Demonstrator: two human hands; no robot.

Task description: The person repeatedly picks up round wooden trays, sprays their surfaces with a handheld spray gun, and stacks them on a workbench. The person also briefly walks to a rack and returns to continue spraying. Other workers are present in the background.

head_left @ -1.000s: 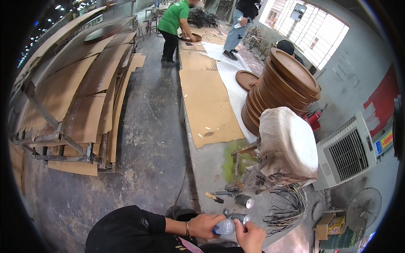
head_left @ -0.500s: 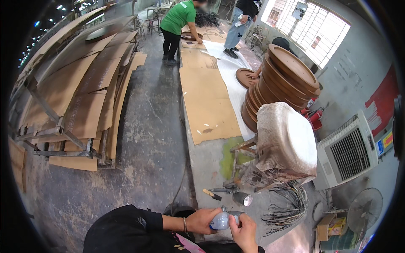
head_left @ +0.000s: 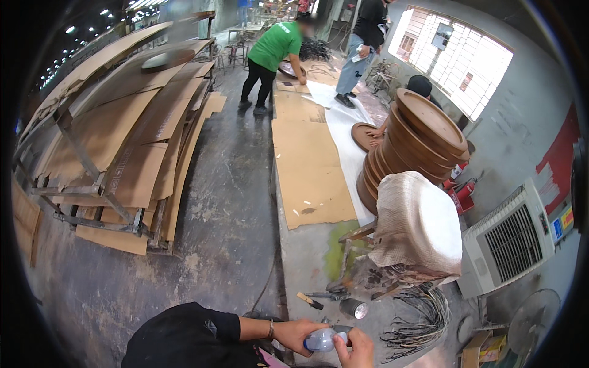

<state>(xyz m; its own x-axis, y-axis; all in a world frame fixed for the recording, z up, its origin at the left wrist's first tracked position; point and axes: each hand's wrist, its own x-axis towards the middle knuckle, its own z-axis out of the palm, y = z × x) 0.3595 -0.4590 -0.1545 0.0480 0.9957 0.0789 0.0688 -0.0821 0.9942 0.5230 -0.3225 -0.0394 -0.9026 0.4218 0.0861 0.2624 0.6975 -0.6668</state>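
At the lower middle, a small clear plastic bottle (head_left: pixel 321 340) with a blue part at its left end lies tilted between my hands. My left hand (head_left: pixel 292 334) is closed around its left side. My right hand (head_left: pixel 357 351) grips the right end, thumb on top; the fingers beneath are partly hidden. Just beyond my hands are a brush with a pale handle (head_left: pixel 304 297) and dark end, and a dark cylindrical can (head_left: pixel 354 308).
A cloth-draped stool (head_left: pixel 414 227) stands ahead right, before stacked brown round trays (head_left: pixel 423 132). Dark cables (head_left: pixel 420 322) lie at right, near an air cooler (head_left: pixel 512 242). Cardboard (head_left: pixel 310 172) covers the platform; a cardboard-laden rack (head_left: pixel 135 178) stands left. A person in green (head_left: pixel 276 46) bends far ahead.
The view has tilted, so the surroundings sit lower and farther right. Both hands stay on the bottle, with little visible shift.
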